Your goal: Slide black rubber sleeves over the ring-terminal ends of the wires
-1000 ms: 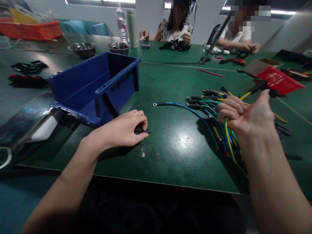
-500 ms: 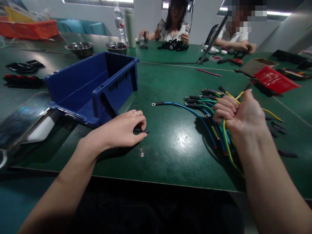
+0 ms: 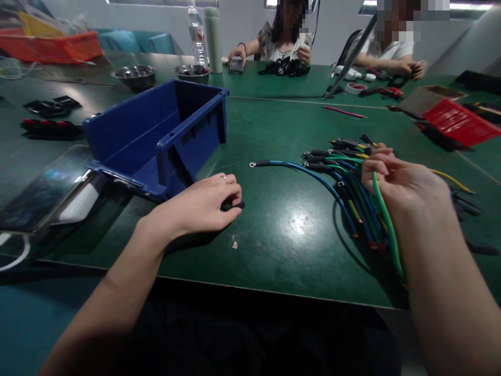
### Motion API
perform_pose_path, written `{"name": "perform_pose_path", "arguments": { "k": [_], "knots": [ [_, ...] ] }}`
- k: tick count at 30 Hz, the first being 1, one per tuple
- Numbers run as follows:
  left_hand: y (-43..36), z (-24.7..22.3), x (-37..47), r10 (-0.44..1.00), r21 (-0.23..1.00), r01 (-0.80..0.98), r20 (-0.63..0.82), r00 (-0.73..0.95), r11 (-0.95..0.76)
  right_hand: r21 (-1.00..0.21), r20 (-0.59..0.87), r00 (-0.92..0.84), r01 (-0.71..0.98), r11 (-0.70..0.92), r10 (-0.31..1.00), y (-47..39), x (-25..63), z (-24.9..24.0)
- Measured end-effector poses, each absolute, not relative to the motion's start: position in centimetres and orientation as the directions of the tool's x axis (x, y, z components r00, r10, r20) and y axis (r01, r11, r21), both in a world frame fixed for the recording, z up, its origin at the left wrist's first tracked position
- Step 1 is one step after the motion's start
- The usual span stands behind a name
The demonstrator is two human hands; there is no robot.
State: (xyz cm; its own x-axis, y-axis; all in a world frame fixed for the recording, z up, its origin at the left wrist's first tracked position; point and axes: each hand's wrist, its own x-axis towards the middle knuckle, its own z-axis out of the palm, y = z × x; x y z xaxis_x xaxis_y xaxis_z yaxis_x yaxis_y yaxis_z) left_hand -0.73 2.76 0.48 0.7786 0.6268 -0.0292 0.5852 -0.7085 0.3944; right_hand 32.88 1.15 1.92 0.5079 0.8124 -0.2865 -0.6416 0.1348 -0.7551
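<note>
My left hand (image 3: pixel 211 203) rests low over the green table, its fingers curled round small black pieces (image 3: pixel 233 206) that stick out between thumb and fingers. On the right, my right hand (image 3: pixel 403 177) is closed on a green-and-yellow wire (image 3: pixel 385 222) that hangs down toward the table's front edge. Beneath and beside that hand lies a bundle of blue and green wires (image 3: pixel 352 193) with black sleeves and ring terminals. One blue wire (image 3: pixel 293 164) reaches out leftward from the bundle, its ring terminal toward my left hand.
A blue bin (image 3: pixel 191 130) stands behind my left hand, with a phone (image 3: pixel 43 183) left of it. Farther back are metal bowls (image 3: pixel 135 75), a bottle (image 3: pixel 197 36) and a red bin (image 3: pixel 462 122). Two people sit across the table (image 3: pixel 266 130).
The view has shifted slightly. My right hand has turned and lowered a little with the green-and-yellow wire, its raised thumb now down. My left hand keeps its hold on the black pieces.
</note>
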Motion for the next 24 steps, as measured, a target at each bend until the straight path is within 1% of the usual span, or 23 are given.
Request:
{"name": "perform_pose_path", "arguments": {
  "k": [3,6,10,12,15,18,19,21,22,24],
  "knots": [
    [2.7,0.5,-0.7,0.631,0.390,0.590,-0.030,0.776,-0.707,-0.724,-0.349,0.510,-0.679,0.119,0.786,0.8,32.8,2.0],
    [2.7,0.4,-0.7,0.631,0.395,0.587,-0.025,0.776,-0.706,-0.726,-0.312,0.526,-0.669,0.158,0.791,0.7,32.7,2.4],
    [2.9,0.2,-0.6,0.645,0.392,0.588,0.019,0.764,-0.708,-0.770,-0.263,0.561,-0.612,0.179,0.785,1.2,32.9,2.8],
    [3.0,0.2,-0.5,0.660,0.384,0.588,0.077,0.747,-0.711,-0.819,-0.170,0.583,-0.532,0.215,0.795,1.6,33.0,2.8],
    [3.0,0.5,-0.2,0.682,0.392,0.589,0.156,0.714,-0.706,-0.866,0.055,0.535,-0.395,0.307,0.843,1.7,32.6,2.8],
    [2.7,0.9,-0.1,0.714,0.414,0.610,0.164,0.680,-0.676,-0.864,0.217,0.462,-0.319,0.389,0.860,1.2,31.2,2.8],
    [2.5,1.1,-0.1,0.718,0.422,0.611,0.158,0.678,-0.670,-0.864,0.288,0.438,-0.264,0.428,0.852,1.0,30.5,2.7],
    [2.2,1.4,0.0,0.703,0.440,0.591,0.148,0.696,-0.677,-0.873,0.415,0.357,-0.100,0.476,0.837,0.4,29.0,2.6],
    [2.1,1.5,0.0,0.685,0.450,0.568,0.148,0.713,-0.689,-0.879,0.454,0.303,-0.003,0.477,0.838,0.1,28.2,2.4],
    [1.9,1.5,0.0,0.647,0.479,0.517,0.150,0.748,-0.709,-0.874,0.477,0.183,0.205,0.441,0.860,-0.5,27.0,2.1]
  ]
}}
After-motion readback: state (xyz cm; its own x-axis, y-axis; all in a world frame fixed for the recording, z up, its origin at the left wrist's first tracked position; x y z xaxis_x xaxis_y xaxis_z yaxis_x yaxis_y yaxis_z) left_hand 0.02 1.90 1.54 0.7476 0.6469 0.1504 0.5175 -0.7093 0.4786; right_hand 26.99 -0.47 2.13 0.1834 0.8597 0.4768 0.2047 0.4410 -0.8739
